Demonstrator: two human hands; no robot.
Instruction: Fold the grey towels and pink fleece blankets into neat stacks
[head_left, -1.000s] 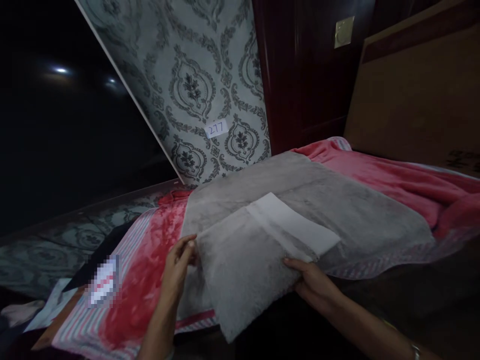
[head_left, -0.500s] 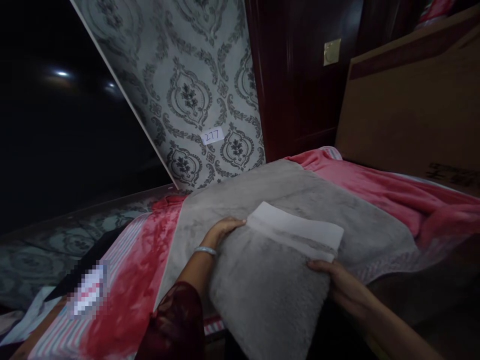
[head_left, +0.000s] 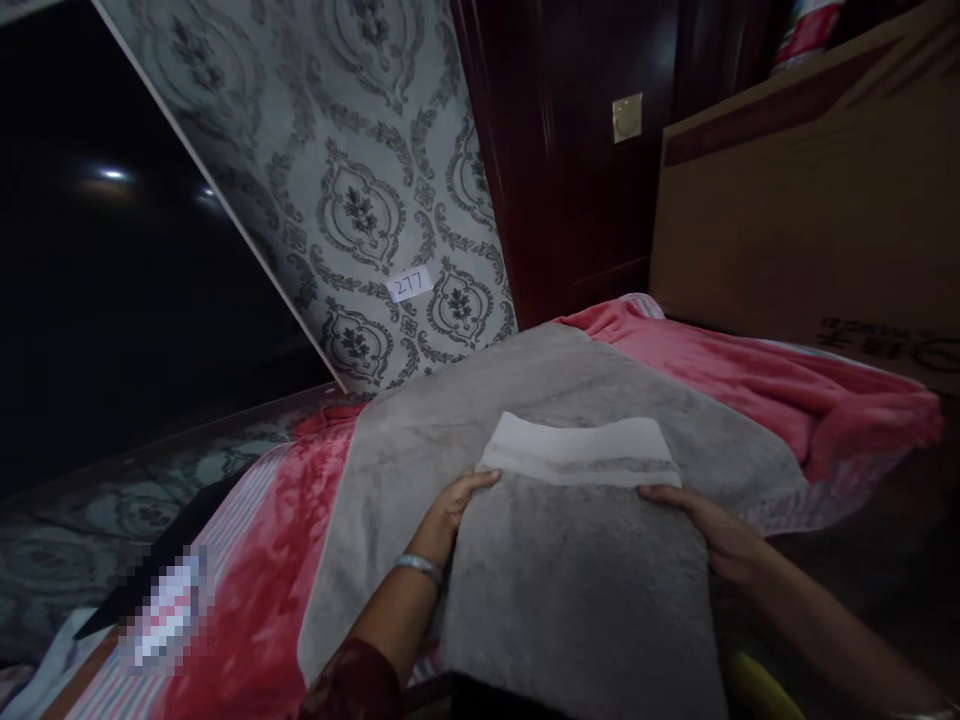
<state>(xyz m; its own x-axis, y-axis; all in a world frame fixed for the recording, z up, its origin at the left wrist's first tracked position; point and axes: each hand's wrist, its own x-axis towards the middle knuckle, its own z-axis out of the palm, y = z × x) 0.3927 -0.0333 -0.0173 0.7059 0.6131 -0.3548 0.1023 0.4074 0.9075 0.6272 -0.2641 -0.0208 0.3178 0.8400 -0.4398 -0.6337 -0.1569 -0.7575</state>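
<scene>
Between my two hands hangs a grey plush cloth [head_left: 577, 580] with a wide white band [head_left: 581, 445] along its far edge. My left hand [head_left: 457, 500], with a pale bracelet on its wrist, pinches the left side just below the band. At the right side my right hand [head_left: 697, 520] grips the same edge, thumb on top and fingers hidden underneath. Behind the held cloth, a larger smooth grey cloth [head_left: 405, 460] lies spread over a red blanket [head_left: 251, 600] with striped edging.
A black screen [head_left: 142, 270] leans at the left beside patterned wallpaper [head_left: 360, 210] bearing a paper label [head_left: 410, 284] marked 277. A large cardboard box [head_left: 810, 210] stands back right against dark red wood panelling [head_left: 562, 150]. Something yellow [head_left: 761, 685] shows at the lower right.
The held cloth has turned so its white band lies more level and spreads wider. My right hand has moved up and slightly right; my left hand is slightly lower. The view has shifted a little.
</scene>
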